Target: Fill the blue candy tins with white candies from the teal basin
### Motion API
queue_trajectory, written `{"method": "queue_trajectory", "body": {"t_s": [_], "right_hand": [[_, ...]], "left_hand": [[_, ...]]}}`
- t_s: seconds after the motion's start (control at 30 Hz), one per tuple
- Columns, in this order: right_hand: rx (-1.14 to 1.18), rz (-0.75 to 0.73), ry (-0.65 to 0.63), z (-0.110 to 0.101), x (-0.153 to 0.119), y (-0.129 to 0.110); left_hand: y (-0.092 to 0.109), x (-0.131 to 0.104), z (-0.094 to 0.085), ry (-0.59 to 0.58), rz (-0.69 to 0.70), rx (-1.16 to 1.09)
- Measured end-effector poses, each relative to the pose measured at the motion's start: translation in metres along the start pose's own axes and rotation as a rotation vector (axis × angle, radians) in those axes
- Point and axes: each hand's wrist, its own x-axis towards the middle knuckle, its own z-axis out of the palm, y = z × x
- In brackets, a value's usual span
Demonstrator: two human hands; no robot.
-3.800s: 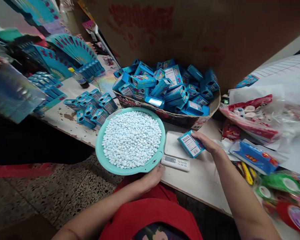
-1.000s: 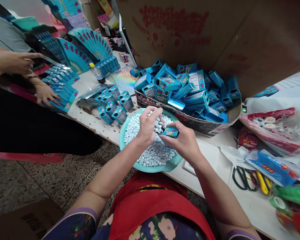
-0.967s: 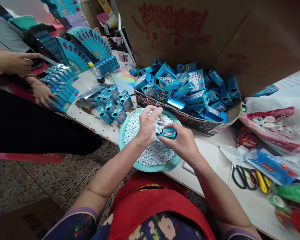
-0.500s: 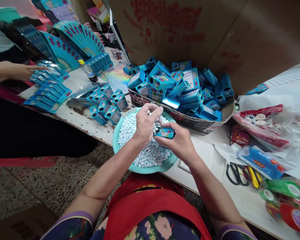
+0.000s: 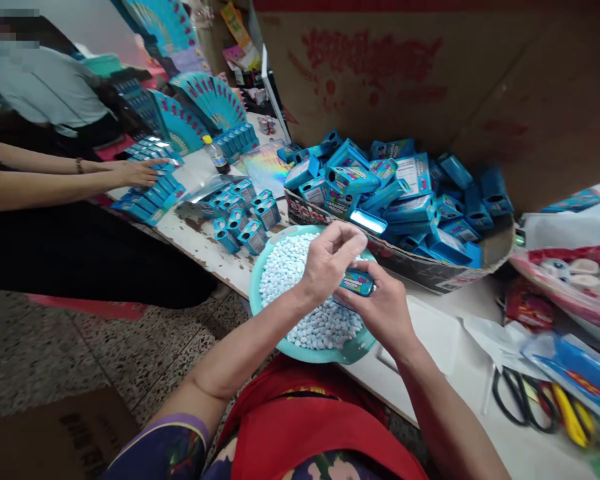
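Note:
My right hand [image 5: 383, 300] grips a small blue candy tin [image 5: 359, 282], lying tilted with its label up, over the basin. My left hand [image 5: 333, 259] is curled just above the tin's left end, its thumb and fingers bent together around small candies, mostly hidden by the hand. Below both hands, small pale candies [image 5: 325, 327] fill a mint-green basin [image 5: 293, 351].
Behind the basin stands a carton [image 5: 465, 283] heaped with blue tins. Several upright tins [image 5: 237, 220] are to its left, near a bottle [image 5: 216, 157]. Scissors [image 5: 523, 400] lie at right. A co-worker's hand [image 5: 140, 172] touches tins at far left.
The view has swung left, so things appear farther right. The candies that showed at my left fingers are now mostly out of sight. My right hand keeps hold of the tin.

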Motion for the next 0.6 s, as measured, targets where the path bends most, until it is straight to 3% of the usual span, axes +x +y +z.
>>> {"method": "queue_trajectory", "body": {"t_s": [0.1, 0.17, 0.23, 0.3, 0.37, 0.4, 0.43, 0.5, 0.6], "right_hand": [[0.037, 0.045, 0.021, 0.001, 0.001, 0.005], [0.058, 0.068, 0.060, -0.001, 0.001, 0.010], [0.057, 0.083, 0.120, -0.006, 0.000, 0.016], [0.050, 0.101, 0.179, -0.011, -0.002, 0.021], [0.046, 0.129, 0.209, -0.015, -0.004, 0.025], [0.041, 0.145, 0.218, -0.017, -0.005, 0.026], [0.033, 0.162, 0.224, -0.018, -0.006, 0.028], [0.010, 0.194, 0.229, -0.018, -0.006, 0.030], [-0.018, 0.218, 0.233, -0.018, -0.005, 0.034]], "left_hand": [[0.007, -0.001, -0.004, -0.112, 0.035, -0.009], [0.009, 0.001, -0.023, -0.088, 0.119, -0.002], [0.003, 0.002, -0.061, 0.072, 0.194, 0.047], [-0.012, -0.004, -0.113, 0.293, 0.175, 0.178], [-0.036, -0.015, -0.167, 0.470, -0.014, 0.516], [-0.050, -0.020, -0.190, 0.605, -0.113, 0.703], [-0.065, -0.025, -0.208, 0.812, -0.149, 0.852], [-0.095, -0.026, -0.227, 0.946, -0.187, 0.988], [-0.129, -0.007, -0.226, 0.934, -0.192, 0.999]]}}
